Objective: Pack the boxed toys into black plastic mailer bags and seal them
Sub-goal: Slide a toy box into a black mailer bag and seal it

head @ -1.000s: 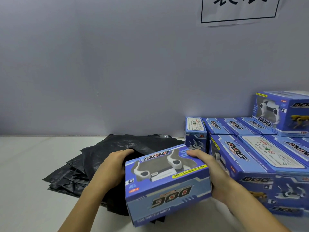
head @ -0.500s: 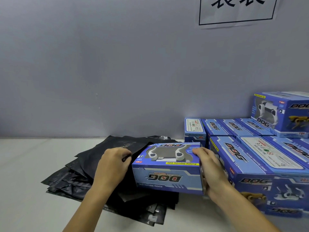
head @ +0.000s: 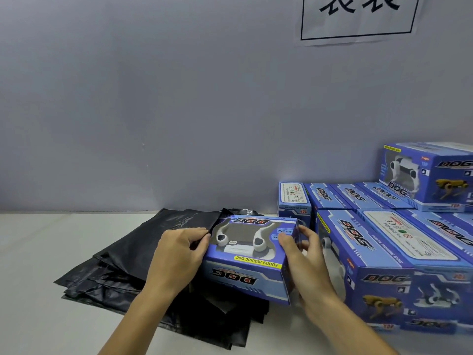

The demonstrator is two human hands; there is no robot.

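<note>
Wall sign cropped by the top edge; its characters are incomplete. Rightmost stacked boxes cut by the right edge. Small print on the label illegible.

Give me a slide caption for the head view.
Both hands hold a toy box over black mailer bags.

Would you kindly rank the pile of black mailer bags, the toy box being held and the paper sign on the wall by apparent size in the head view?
1. Pile of black mailer bags, largest.
2. Paper sign, cropped by the frame and far off, so unsure against the box.
3. Held toy box, nearer the camera.
</note>
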